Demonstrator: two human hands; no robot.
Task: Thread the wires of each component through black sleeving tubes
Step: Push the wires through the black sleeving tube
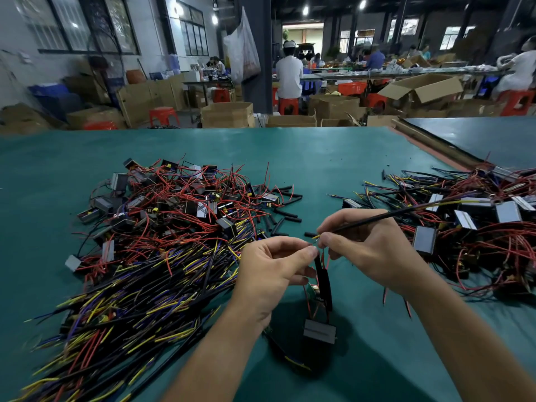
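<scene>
My left hand (272,271) pinches the top of a short black sleeving tube (323,278) that hangs down over the green table. Below it dangles a grey boxy component (319,332) on red and black wires. My right hand (368,250) pinches a long thin black-sleeved wire bundle (385,217) with yellow tips, which runs up and right toward the right pile. The fingertips of both hands nearly meet above the tube's mouth. Whether a wire has entered the tube is hidden by my fingers.
A big heap of components with red, yellow, blue and black wires (162,236) lies at the left. Another heap (470,224) lies at the right. Loose short black tubes (282,211) are scattered between them. Behind the green table (319,158) stand cardboard boxes, red stools and seated workers.
</scene>
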